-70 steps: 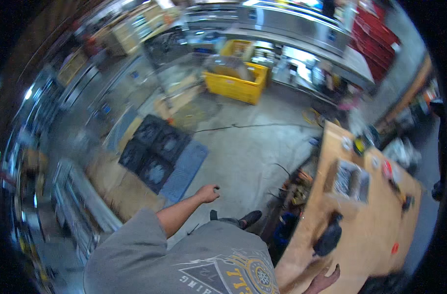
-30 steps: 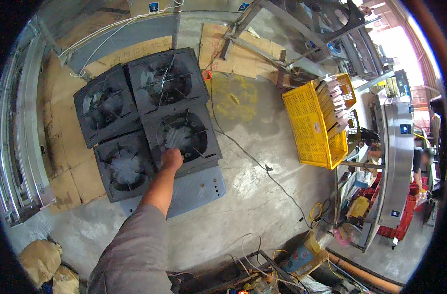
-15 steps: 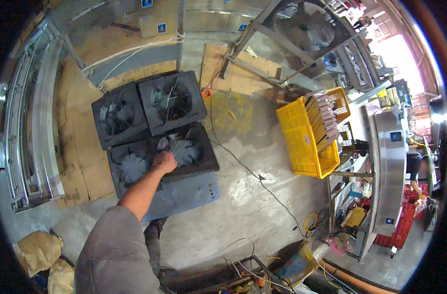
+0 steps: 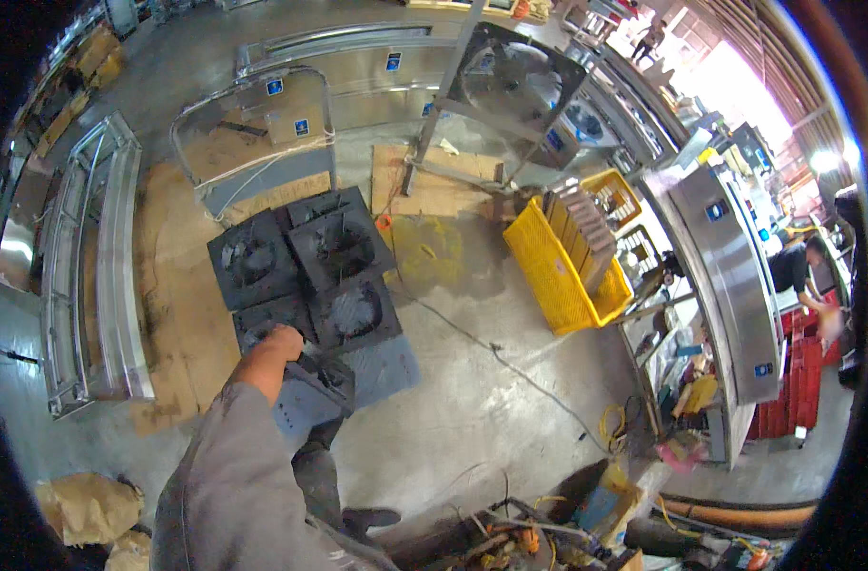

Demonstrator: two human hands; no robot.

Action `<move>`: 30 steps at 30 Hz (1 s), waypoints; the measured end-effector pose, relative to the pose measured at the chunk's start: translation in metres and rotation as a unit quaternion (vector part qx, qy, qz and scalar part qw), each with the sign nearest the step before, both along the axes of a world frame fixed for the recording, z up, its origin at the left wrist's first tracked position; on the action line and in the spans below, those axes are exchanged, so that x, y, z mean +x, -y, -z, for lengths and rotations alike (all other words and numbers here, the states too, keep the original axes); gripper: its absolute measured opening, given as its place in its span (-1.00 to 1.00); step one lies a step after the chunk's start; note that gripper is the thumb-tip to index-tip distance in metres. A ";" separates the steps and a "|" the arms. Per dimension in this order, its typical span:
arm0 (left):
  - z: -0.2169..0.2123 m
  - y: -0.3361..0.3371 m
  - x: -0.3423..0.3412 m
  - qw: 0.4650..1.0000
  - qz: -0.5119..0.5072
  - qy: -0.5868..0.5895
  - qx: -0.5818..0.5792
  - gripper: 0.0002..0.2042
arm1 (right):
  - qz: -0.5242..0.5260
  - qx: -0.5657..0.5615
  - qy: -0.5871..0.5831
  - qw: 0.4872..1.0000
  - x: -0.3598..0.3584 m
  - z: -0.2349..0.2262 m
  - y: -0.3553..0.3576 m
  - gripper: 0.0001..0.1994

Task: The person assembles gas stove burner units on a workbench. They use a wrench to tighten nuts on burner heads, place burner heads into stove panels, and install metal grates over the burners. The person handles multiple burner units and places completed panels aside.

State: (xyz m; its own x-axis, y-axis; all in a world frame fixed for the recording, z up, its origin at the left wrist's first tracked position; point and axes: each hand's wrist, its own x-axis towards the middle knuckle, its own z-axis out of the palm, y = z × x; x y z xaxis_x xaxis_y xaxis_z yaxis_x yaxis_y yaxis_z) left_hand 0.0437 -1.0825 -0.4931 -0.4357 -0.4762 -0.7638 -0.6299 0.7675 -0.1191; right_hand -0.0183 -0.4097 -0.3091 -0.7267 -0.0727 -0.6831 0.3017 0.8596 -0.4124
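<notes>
Several black square fan frames (image 4: pixel 334 249) lie close together on a blue-grey board (image 4: pixel 391 366), each with a round opening and blades. My left hand (image 4: pixel 284 343) is closed over the near-left fan frame (image 4: pixel 258 317). A dark, elongated object (image 4: pixel 329 379) extends from beside the fist toward the board's near edge. Its kind is unclear, as is whether the fingers hold it. To the right of the hand lies the near-right fan frame (image 4: pixel 353 316). My right hand is out of view.
A yellow plastic crate (image 4: pixel 553 276) holding flat pieces stands to the right. A dark cable (image 4: pixel 491 345) crosses the floor. Long metal frames (image 4: pixel 110 276) lie on the left, paper sacks (image 4: pixel 89 509) at lower left. Another person (image 4: pixel 794 269) bends over red crates (image 4: pixel 791 385) at far right.
My left hand has moved from the near-right fan frame to the near-left one. The dark object beside it now shows. The view has tilted, so more of the background appears.
</notes>
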 end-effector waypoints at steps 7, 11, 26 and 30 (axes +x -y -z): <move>-0.079 -0.080 0.063 0.999 -0.036 0.027 0.019 -0.65 | 0.059 -0.002 0.005 0.998 0.064 -0.017 -0.109 -0.64; -0.024 -0.104 0.127 0.996 0.078 0.006 0.032 -0.68 | 0.115 -0.017 -0.002 0.993 0.121 -0.028 -0.178 -0.64; -0.290 -0.453 -0.016 0.843 0.169 -0.364 0.358 -0.71 | 0.247 -0.044 -0.359 0.899 0.146 -0.088 -0.244 -0.53; -0.408 -0.578 -0.050 0.796 0.163 -0.324 0.485 -0.72 | 0.371 0.127 -0.474 0.789 0.174 -0.138 -0.316 -0.56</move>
